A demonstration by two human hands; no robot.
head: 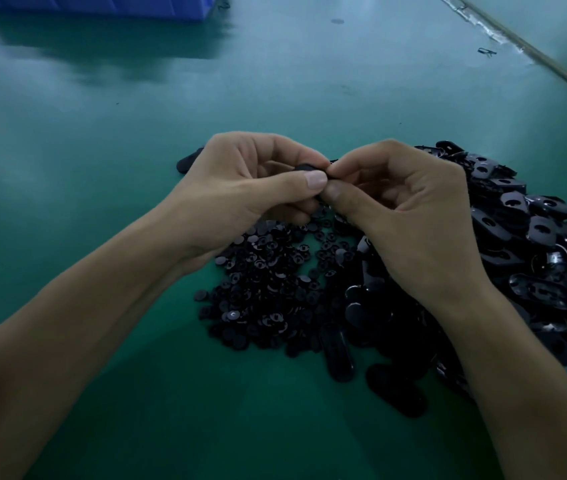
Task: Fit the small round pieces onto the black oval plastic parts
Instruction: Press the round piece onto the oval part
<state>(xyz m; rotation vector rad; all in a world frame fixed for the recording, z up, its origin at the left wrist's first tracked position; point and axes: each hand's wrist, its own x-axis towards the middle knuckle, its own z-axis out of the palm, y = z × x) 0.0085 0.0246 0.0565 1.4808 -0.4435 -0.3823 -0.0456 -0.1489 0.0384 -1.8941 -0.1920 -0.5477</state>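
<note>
left hand and right hand bare, forearms bare.

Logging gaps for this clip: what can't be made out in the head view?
1. Black part, head view: the fingers of the left hand and right hand pinch and cover it; whether anything is fitted on it cannot be told.
2. Blue bin: cut off by the top edge.
3. Small dark item far right: too small to identify.

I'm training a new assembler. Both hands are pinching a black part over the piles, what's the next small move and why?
Probably squeeze harder to finish the fit: left hand and right hand both pinch one black part, fingertips meeting; whether it's seated is hidden.
</note>
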